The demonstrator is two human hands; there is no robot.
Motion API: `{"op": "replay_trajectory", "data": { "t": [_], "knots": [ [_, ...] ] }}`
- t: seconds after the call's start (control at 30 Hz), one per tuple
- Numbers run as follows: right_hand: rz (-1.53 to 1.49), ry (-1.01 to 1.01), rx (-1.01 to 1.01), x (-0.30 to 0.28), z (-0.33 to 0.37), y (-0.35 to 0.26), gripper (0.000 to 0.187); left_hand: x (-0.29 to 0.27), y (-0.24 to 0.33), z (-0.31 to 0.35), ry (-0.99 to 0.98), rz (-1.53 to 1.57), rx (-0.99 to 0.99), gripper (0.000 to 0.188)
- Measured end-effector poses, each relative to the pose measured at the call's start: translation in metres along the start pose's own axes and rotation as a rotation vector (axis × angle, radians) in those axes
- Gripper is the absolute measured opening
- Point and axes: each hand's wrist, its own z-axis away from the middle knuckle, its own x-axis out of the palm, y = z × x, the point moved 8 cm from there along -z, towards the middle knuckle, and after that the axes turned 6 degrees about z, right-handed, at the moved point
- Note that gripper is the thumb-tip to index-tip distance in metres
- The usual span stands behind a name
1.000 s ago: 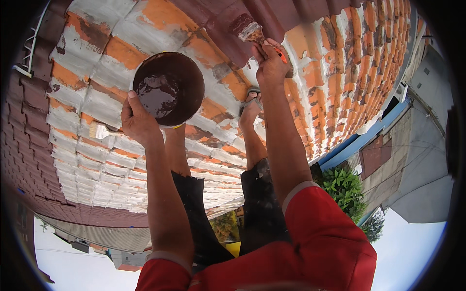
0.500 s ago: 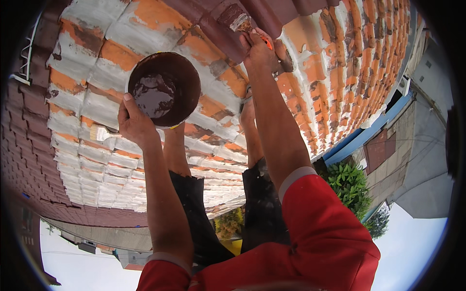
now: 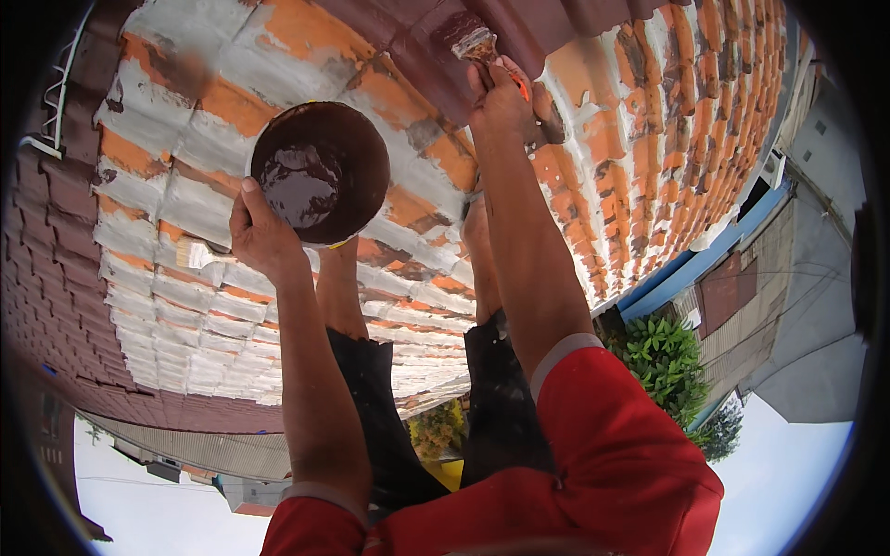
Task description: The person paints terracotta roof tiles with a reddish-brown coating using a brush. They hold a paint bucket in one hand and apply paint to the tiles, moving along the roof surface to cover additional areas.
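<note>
My left hand (image 3: 266,236) grips the rim of a round bucket (image 3: 363,171), its thumb over the edge. Dark brown paint (image 3: 301,185) lies at the bottom and coats the inner wall. Ahead, my right hand (image 3: 502,107) is closed around the handle of a paintbrush (image 3: 475,48). The brush's bristles are dark with paint and rest against or just above freshly brown tiles (image 3: 422,69); contact is hard to tell. A second brush with pale bristles (image 3: 193,253) shows beside my left hand, its handle partly hidden behind that hand.
Unpainted orange and whitish roof tiles (image 3: 218,310) spread around my legs, and brown-painted tiles (image 3: 56,278) cover the far left side. A white metal rail (image 3: 63,102) stands at the left. Past the roof's right edge are a blue beam (image 3: 705,246) and a leafy tree (image 3: 663,361).
The brush in my right hand has shifted slightly right and toward me along the brown tiles. The bucket stays nearly in place, and more of the pale-bristled brush shows.
</note>
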Motion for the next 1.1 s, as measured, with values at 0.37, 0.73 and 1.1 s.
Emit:
{"op": "replay_trajectory", "data": {
  "t": [0.37,0.73,1.1],
  "knots": [
    [0.076,0.036,0.015,-0.037,0.025,-0.009,0.022,0.001,-0.001,-0.003,-0.001,0.040,-0.007,0.054],
    [0.210,0.085,0.016,-0.083,0.028,-0.005,0.021,0.000,0.000,-0.003,-0.002,0.010,-0.006,0.054],
    [0.138,-0.164,0.143,-0.034,0.007,0.016,0.023,0.000,-0.003,-0.004,0.003,0.014,0.000,0.053]
  ]
}}
